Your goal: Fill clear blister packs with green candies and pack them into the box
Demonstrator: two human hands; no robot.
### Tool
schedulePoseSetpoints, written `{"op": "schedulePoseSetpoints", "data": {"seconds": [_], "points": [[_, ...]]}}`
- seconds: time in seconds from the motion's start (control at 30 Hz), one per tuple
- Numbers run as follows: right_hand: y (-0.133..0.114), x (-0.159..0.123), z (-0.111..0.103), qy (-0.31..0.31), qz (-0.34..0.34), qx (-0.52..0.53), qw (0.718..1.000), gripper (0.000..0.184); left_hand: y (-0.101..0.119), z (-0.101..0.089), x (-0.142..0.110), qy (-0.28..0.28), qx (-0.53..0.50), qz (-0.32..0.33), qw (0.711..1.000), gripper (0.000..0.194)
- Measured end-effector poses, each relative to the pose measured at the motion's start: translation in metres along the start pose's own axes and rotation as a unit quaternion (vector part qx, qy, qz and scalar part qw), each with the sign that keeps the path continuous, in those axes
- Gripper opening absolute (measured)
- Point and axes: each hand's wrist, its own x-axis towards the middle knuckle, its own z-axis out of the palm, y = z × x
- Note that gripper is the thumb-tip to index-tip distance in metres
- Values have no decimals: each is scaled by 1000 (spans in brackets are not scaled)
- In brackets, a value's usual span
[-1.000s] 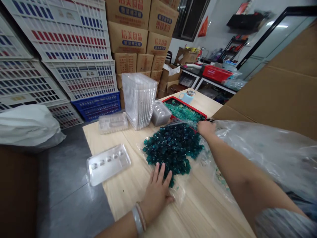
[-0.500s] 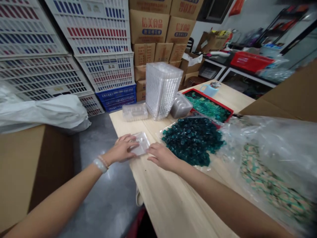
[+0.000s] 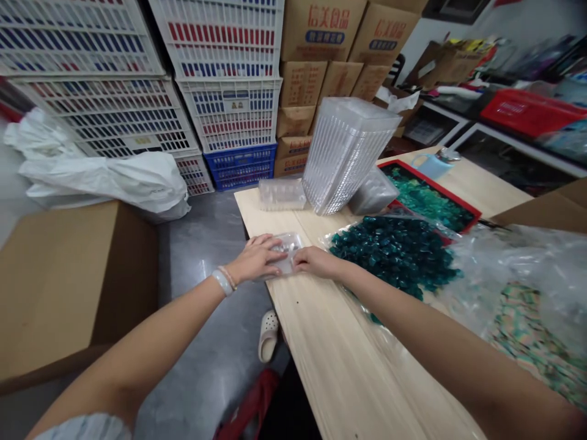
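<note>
A shallow clear plastic box [image 3: 290,244] lies at the left edge of the wooden table [image 3: 321,342]. My left hand [image 3: 260,258] rests over its left part, fingers spread out and lying on the plastic. At the box's right side, my right hand [image 3: 316,263] is closed with its fingers curled together; whatever is between the fingertips is hidden. Just right of that hand, a heap of dark teal, glossy pieces [image 3: 394,250] is spread on clear plastic. A tall stack of clear plastic trays [image 3: 348,153] stands behind the box.
Smaller clear containers [image 3: 282,194] sit beside the stack. Behind the heap are a red-rimmed tray [image 3: 431,195] of green pieces and a light blue cup [image 3: 433,166]. Plastic bags [image 3: 541,263] cover the right side. Crates [image 3: 233,116] and cartons [image 3: 321,30] line the back; a shoe [image 3: 268,336] is on the floor.
The view has swung left and down, so things sit further right. My right hand's fingers have curled closed at the box. My left hand stays spread on it.
</note>
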Motion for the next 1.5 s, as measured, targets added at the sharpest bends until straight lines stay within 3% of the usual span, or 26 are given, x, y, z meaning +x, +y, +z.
{"op": "schedulePoseSetpoints", "data": {"seconds": [0.17,0.37,0.5,0.57,0.63,0.77,0.87,0.97,1.1,1.2,1.33,1.5], "points": [[-9,-2,-1,-3,12,-50,999,13,2,-1,-1,-3,7,-1,1000,45],[-39,-2,10,-5,1,-320,947,20,23,4,1,48,-8,-44,998,48],[-58,-14,-10,-6,11,-346,938,20,16,-12,-3,95,-142,-83,982,60],[-69,-42,-17,35,21,-357,933,21,7,-25,-10,133,-239,-97,957,57],[-81,-87,-8,56,33,-361,930,21,3,-31,-17,143,-271,-77,949,56],[-91,-191,56,-79,23,-296,951,18,12,-15,-16,30,-133,41,990,59],[-87,-224,85,-133,71,-256,955,9,18,1,-4,-10,-54,60,997,51],[-79,-191,63,-80,107,-202,970,7,14,5,4,-16,-39,67,997,48],[-61,-95,18,81,76,-141,984,16,7,3,6,-19,-42,81,996,45],[-42,-48,18,94,49,-95,990,14,7,3,4,-14,-46,79,996,44],[-27,-38,29,83,62,-53,993,14,19,6,0,0,-34,72,997,37],[-39,-39,25,33,69,-177,981,16,43,13,-2,-12,31,41,999,16]]}}
